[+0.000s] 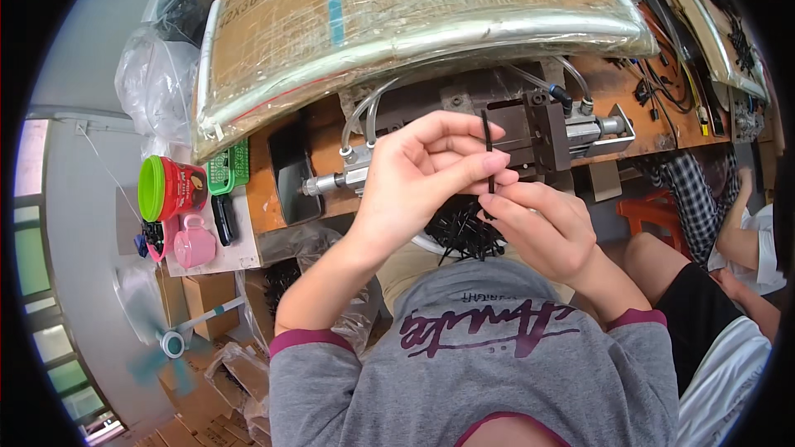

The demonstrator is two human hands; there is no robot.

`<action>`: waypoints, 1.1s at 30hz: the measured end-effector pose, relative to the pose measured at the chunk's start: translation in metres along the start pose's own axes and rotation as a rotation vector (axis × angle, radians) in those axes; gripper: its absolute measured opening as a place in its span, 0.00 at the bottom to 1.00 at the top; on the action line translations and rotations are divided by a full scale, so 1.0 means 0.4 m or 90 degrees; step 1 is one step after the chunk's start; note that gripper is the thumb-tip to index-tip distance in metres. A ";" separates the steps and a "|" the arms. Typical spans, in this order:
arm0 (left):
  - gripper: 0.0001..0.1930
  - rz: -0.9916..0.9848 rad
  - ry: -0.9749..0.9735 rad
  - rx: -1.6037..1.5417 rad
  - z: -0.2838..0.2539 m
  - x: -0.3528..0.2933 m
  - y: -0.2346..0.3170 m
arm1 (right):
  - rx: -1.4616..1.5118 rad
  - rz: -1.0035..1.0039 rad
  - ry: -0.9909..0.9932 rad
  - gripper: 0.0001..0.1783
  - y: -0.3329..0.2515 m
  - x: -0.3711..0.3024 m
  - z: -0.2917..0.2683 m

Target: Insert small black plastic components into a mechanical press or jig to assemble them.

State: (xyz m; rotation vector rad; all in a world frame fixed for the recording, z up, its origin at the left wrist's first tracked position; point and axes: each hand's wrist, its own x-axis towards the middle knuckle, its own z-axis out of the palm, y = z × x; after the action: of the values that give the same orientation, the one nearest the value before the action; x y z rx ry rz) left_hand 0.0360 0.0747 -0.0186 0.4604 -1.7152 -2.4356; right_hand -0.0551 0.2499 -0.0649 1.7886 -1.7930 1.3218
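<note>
A thin black stick-like piece stands nearly upright between my hands, in front of the machine. My left hand pinches it around the middle between thumb and fingers. The fingertips of my right hand are closed at its lower end. Below them, a heap of similar slim black pieces lies in a pale container on my lap, partly hidden by my hands. Behind my hands sits a dark metal block with a silver air cylinder at its right and another cylinder at its left.
A plastic-wrapped cardboard cover arches over the bench. On the left are a phone, a green basket, a red tub and a pink mug. A fan turns at lower left. Another person sits close on the right.
</note>
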 end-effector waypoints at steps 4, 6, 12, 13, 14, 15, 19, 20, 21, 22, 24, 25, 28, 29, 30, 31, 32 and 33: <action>0.25 0.164 0.071 0.353 0.010 -0.065 -0.076 | 0.042 0.133 -0.099 0.16 -0.003 -0.047 -0.019; 0.20 0.326 0.083 0.577 -0.006 -0.097 -0.135 | 0.019 0.163 -0.117 0.16 0.010 -0.063 0.004; 0.07 0.251 0.039 0.711 -0.047 -0.177 -0.326 | -0.187 0.082 -0.212 0.10 0.038 -0.073 0.076; 0.07 0.227 0.040 0.714 -0.064 -0.188 -0.367 | -0.193 0.080 -0.223 0.10 0.039 -0.064 0.078; 0.08 0.212 0.017 0.743 -0.093 -0.197 -0.412 | -0.202 0.080 -0.235 0.09 0.038 -0.059 0.077; 0.11 0.218 0.025 0.774 -0.108 -0.198 -0.448 | -0.214 0.082 -0.249 0.09 0.041 -0.062 0.080; 0.32 0.252 -0.074 0.956 -0.150 -0.176 -0.559 | -0.181 0.102 -0.222 0.14 0.052 -0.076 0.073; 0.33 0.289 -0.112 1.005 -0.148 -0.158 -0.596 | -0.092 0.130 -0.174 0.20 0.058 -0.079 0.070; 0.35 0.331 -0.154 1.049 -0.143 -0.134 -0.630 | -0.050 0.167 -0.137 0.25 0.064 -0.091 0.066; 0.34 0.332 -0.220 1.027 -0.140 -0.115 -0.653 | -0.004 0.220 -0.112 0.25 0.061 -0.101 0.057; 0.31 0.407 -0.272 1.009 -0.137 -0.062 -0.699 | 0.054 0.317 -0.068 0.23 0.059 -0.141 0.032; 0.31 0.419 -0.291 1.004 -0.129 -0.035 -0.700 | 0.049 0.358 -0.052 0.23 0.068 -0.184 0.023; 0.33 0.362 -0.273 0.981 -0.150 0.037 -0.706 | -0.034 0.309 -0.024 0.20 0.102 -0.336 0.036; 0.34 0.302 -0.272 0.980 -0.157 0.056 -0.696 | -0.111 0.269 -0.044 0.18 0.092 -0.382 0.039; 0.38 0.275 -0.206 0.919 -0.168 0.081 -0.703 | -0.133 0.282 -0.065 0.17 0.074 -0.438 0.055; 0.39 0.096 -0.172 0.869 -0.164 0.105 -0.688 | -0.127 0.314 -0.105 0.17 0.067 -0.486 0.067; 0.39 0.126 -0.127 0.897 -0.192 0.117 -0.697 | -0.112 0.339 -0.150 0.17 0.061 -0.519 0.081; 0.40 0.152 -0.077 0.925 -0.231 0.124 -0.715 | -0.094 0.361 -0.197 0.18 0.054 -0.546 0.098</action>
State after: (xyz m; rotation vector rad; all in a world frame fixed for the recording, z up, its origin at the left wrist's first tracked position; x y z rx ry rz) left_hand 0.0388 0.0773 -0.3233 0.1516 -3.0542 -0.6955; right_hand -0.0173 0.3566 -0.2571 1.5257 -2.6313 1.0766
